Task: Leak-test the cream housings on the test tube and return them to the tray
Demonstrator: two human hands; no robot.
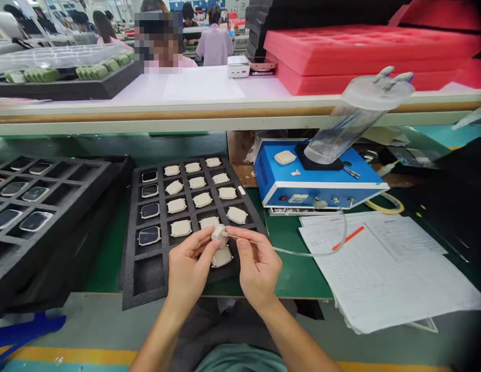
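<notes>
On the green worktop (298,276) lies a black tray (149,276), with people (215,44) beyond.

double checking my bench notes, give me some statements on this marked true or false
1. The left hand holds a white piece. True.
2. The right hand grips the orange strip. False: it holds a clear tube; the strip lies on papers.
3. A white casing lies on the blue box. True.
4. Dark-screened pieces fill the rightmost column of the black tray beneath the hands. False: they sit in the leftmost.
5. The clear tube leads towards the blue box. True.
</notes>
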